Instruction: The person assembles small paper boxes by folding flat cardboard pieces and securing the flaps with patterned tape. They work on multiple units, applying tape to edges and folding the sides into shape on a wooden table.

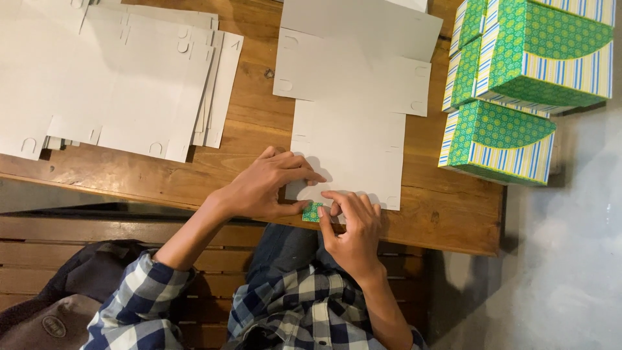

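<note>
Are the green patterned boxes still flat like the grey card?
No, the green patterned cardboard boxes stand folded up and stacked, while the flat grey card sheet lies under both hands.

Stack of flat blanks (97, 71) cut off at left and far edges; top green box (551, 45) cropped at right; small flap (312, 211) partly hidden under fingers.

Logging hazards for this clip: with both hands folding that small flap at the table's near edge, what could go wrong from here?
1. The flat box blank lies at the wooden table edge; pressure from the left hand could slide it off.
2. The right hand pinches a small green flap; it may crease crookedly or tear.
3. The finished green boxes are stacked at the table's far corner and could topple if the table is jolted.
</note>
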